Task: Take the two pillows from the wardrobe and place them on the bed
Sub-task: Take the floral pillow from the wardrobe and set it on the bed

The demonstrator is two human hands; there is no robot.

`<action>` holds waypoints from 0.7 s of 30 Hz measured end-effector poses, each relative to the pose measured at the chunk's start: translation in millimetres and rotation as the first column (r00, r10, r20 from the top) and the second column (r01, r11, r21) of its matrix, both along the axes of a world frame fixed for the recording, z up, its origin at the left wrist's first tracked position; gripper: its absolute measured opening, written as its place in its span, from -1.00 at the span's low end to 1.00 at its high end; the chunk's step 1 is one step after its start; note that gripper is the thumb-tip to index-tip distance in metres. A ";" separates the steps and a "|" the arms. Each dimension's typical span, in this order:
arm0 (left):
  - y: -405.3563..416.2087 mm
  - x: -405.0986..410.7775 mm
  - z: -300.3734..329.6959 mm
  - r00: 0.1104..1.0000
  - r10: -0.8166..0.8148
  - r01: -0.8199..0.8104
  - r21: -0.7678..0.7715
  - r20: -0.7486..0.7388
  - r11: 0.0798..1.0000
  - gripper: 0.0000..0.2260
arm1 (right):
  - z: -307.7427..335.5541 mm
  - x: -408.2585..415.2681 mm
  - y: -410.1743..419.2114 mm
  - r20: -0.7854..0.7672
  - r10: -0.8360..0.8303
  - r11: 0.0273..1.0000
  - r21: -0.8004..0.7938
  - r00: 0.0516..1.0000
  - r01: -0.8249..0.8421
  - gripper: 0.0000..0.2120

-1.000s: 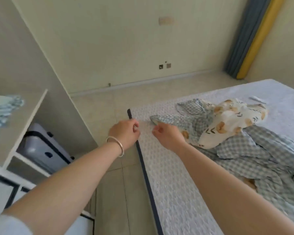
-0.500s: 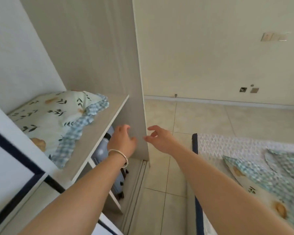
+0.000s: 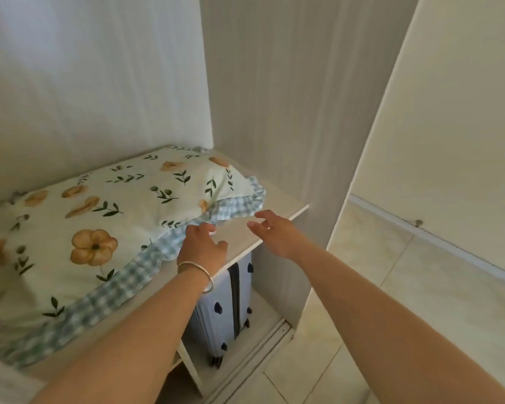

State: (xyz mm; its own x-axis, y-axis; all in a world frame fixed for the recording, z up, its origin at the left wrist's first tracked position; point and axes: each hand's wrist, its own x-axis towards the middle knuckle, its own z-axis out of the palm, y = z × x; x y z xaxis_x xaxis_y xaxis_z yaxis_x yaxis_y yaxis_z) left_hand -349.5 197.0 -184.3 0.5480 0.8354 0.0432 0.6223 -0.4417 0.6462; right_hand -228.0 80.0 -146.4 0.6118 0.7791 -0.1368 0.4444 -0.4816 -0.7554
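Note:
A cream pillow with orange flowers, green sprigs and a blue checked frill lies flat on the wardrobe shelf. My left hand, with a silver bangle on the wrist, hovers at the frill's front edge, fingers spread and empty. My right hand is open just to the right of the pillow's corner, above the bare end of the shelf, holding nothing. The bed is out of view, and so is the other pillow.
A light blue suitcase with black trim stands upright under the shelf. The wardrobe's side panel rises right behind my right hand. Tiled floor and a wall skirting lie to the right, with the sliding-door track at the wardrobe's foot.
My view has swung left from the bed to the wardrobe. Both hands let go of the pillow on the bed and have reached to the shelf, now near the second pillow's frill.

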 end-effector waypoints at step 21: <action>149.2 -6.9 20.1 0.891 0.454 -0.454 0.052 0.015 0.889 -0.77 | 18.9 5.3 260.9 0.153 0.577 0.806 0.050 0.802 -0.590 -0.58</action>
State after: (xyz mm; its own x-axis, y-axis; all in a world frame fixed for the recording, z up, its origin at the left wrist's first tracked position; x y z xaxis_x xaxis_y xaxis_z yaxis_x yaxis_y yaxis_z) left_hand -356.3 346.2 -164.2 0.1094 0.9894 0.0951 0.7617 -0.1449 0.6315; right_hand -222.6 340.9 -127.5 0.0441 0.9990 -0.0022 0.7120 -0.0330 -0.7014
